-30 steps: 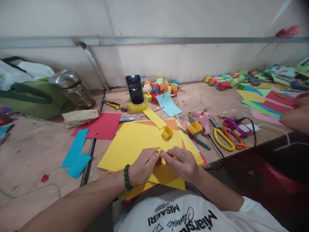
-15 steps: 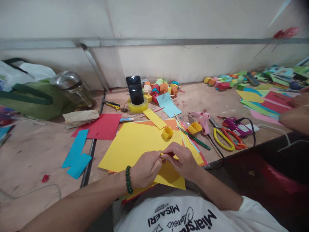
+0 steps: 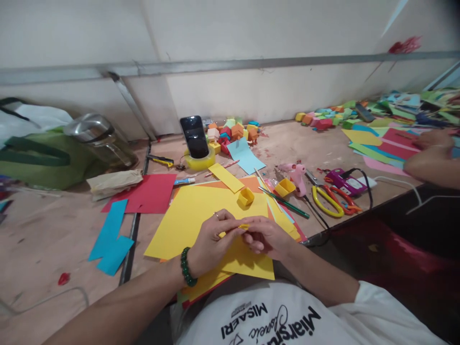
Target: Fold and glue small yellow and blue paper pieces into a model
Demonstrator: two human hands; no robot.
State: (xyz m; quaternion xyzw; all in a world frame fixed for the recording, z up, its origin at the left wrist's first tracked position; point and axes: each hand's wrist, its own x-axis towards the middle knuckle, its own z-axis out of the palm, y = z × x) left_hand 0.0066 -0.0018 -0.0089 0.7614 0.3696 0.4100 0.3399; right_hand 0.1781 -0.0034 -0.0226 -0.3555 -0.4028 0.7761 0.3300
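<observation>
1. Head camera looked down on the wooden table (image 3: 53, 230), and the biggest risk as I judged it was the clutter on it: my forearms lay over the stack of yellow sheets (image 3: 190, 215), so a careless shift could have dragged the stack and knocked the small folded yellow box (image 3: 246, 196) that sat on it, just beyond my fingers.

2. My left hand (image 3: 208, 242), the one with the green bead bracelet (image 3: 187, 267), was closed in a pinch on one end of a small yellow paper piece (image 3: 243, 227). I judged that squeezing too hard there could have crushed the fold or set a crease crooked.

3. My right hand (image 3: 268, 237) was curled around the other end, thumb and forefinger narrowed onto the same piece. If the two hands had pulled apart unevenly, the thin paper could have torn or slipped out.

4. That paper piece lay between the two sets of fingertips, held a little above the yellow sheets, near the table's front edge. Only a sliver of it showed; the rest was hidden by my fingers, so I could not tell its exact shape.

5. Off to my right, well apart, lay the pink glue gun (image 3: 296, 173) and the yellow-handled scissors (image 3: 327, 201); its cord could have snagged a sleeve had I reached that way.
</observation>
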